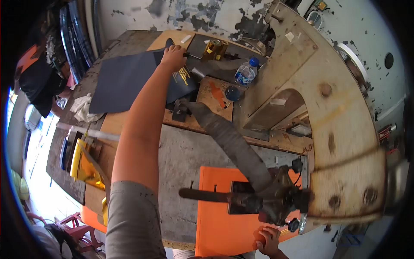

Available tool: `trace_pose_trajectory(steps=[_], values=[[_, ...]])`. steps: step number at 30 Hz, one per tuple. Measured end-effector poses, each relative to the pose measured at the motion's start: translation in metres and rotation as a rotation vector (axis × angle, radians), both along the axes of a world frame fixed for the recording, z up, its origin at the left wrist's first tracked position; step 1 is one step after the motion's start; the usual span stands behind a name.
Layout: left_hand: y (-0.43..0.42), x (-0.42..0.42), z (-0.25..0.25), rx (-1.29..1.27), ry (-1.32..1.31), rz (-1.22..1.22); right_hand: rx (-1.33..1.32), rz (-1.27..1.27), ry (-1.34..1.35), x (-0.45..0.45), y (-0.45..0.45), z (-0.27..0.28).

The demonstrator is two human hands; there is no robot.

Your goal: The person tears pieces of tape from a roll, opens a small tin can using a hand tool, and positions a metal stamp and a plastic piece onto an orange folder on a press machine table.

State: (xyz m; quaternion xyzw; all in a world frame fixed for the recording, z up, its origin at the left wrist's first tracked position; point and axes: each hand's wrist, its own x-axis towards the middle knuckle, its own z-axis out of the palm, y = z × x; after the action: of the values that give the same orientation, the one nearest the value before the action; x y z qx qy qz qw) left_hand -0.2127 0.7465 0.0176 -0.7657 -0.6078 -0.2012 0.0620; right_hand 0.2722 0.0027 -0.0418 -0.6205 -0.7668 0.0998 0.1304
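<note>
My left hand (174,57) reaches to the back of the bench, its fingers curled over a dark object at the edge of a dark grey sheet (123,80); what it grips is too small to make out. Near the front edge, my right hand (269,241) rests with bent fingers at the lower right of an orange sheet (215,233). A dark metal clamp-like device with a long handle (207,195) stands over the orange sheet, and a grey strap (228,138) runs up from it. Below my left hand lies a black sheet with yellow print (182,80).
A water bottle (246,72) and gold rolls (214,49) stand at the back. The large worn machine frame (345,159) fills the right side. A yellow roll (84,166) lies on the left. A person in a black cap (39,84) is at far left.
</note>
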Motion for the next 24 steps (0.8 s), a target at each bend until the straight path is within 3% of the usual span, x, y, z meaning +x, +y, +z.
trace_pose_trajectory(steps=[3, 5, 6, 7, 10, 17, 20, 24], values=[[0.054, 0.015, -0.007, -0.131, 0.091, 0.007, -0.032, -0.037, -0.005, 0.001, -0.002, 0.001], [0.083, 0.02, -0.02, -0.083, 0.191, 0.026, -0.047, -0.071, -0.027, 0.002, -0.011, -0.004], [0.099, 0.016, -0.034, -0.043, 0.198, 0.014, -0.327, -0.231, 0.184, 0.011, -0.021, -0.012], [0.108, 0.015, -0.039, -0.003, 0.206, 0.006, -0.219, -0.17, 0.145, 0.01, -0.017, -0.009], [0.126, 0.016, -0.035, -0.285, 0.355, 0.065, 0.044, -0.021, 0.054, 0.001, -0.006, -0.007], [0.128, 0.02, -0.044, 0.029, 0.488, 0.074, 0.051, -0.045, 0.064, -0.003, -0.005, -0.009], [0.116, 0.029, -0.025, -0.296, 0.324, 0.085, 0.078, -0.031, 0.006, -0.004, -0.008, -0.008], [0.107, 0.016, -0.046, 0.07, 0.473, -0.084, 0.155, 0.016, -0.109, -0.001, 0.011, -0.003]])
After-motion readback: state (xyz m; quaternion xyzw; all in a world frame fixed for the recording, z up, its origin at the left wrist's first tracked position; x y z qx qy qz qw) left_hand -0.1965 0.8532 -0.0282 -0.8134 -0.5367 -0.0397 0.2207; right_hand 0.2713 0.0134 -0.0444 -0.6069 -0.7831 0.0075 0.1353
